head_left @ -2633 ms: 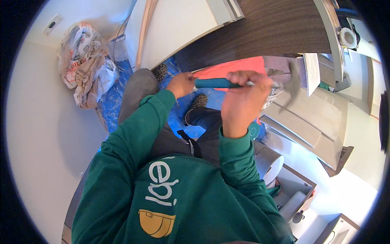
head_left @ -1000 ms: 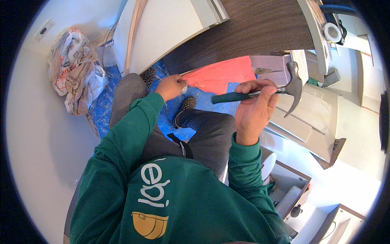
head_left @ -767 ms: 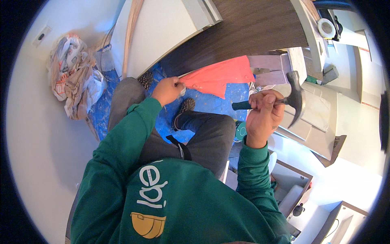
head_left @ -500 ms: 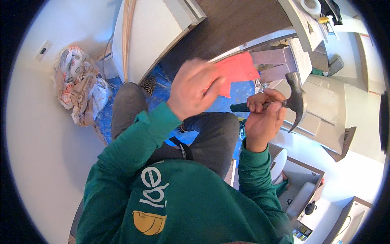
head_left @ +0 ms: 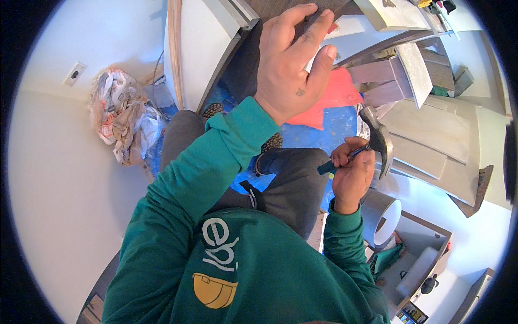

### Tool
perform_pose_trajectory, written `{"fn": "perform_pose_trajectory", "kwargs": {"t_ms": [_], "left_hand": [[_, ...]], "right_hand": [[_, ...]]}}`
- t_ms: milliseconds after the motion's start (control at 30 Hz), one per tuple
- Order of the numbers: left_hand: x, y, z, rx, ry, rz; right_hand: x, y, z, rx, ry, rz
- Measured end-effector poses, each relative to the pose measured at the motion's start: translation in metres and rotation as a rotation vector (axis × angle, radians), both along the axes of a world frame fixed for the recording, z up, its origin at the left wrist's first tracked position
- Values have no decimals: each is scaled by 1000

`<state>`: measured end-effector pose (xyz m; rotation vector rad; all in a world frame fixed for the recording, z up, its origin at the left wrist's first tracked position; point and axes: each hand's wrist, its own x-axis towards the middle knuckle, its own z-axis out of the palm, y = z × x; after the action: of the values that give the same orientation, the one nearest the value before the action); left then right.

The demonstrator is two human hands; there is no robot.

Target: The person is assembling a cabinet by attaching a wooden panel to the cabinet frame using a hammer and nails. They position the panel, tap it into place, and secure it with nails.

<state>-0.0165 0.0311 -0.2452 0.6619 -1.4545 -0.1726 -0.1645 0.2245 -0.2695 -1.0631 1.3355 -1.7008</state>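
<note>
My right hand (head_left: 352,171) is closed round the handle of a claw hammer (head_left: 382,141). The metal head points up and to the right, and the dark green grip end juts out left of my fist. Raised to the far side, my left hand (head_left: 297,67) has its fingers spread and nothing in them. It overlaps the edge of a dark brown board (head_left: 229,70); whether it touches the board I cannot tell. A small red bit (head_left: 332,28) shows by its fingertips. Below that hand lies a flat red piece (head_left: 337,97) of sheet or cloth.
Blue sheeting (head_left: 307,141) covers the floor around my legs. Crumpled plastic bags (head_left: 125,116) sit against the left wall. A white panel (head_left: 208,43) stands at the far left. Pale boards (head_left: 431,129) lean on the right, with an open cabinet box (head_left: 421,237) nearer.
My left hand has moved away from me and to the right, and its fingers have spread. My right hand still grips the hammer, now slightly lower in view. The whole view has shifted a little.
</note>
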Motion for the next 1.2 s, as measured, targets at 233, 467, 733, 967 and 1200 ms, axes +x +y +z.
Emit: {"fn": "perform_pose_trajectory", "kwargs": {"t_ms": [233,467,733,967,1200], "left_hand": [[28,12,-21,68,-380,4],[95,78,-126,444,-718,-209],[122,66,-236,1163,-710,-408],[119,63,-231,1289,-829,-484],[120,63,-231,1317,-819,-487]], "right_hand": [[9,-23,-3,-234,222,161],[35,-83,-6,-301,290,184],[61,-141,-29,-363,390,76],[65,-130,-33,-526,236,76],[75,-127,-50,-349,168,75]]}}
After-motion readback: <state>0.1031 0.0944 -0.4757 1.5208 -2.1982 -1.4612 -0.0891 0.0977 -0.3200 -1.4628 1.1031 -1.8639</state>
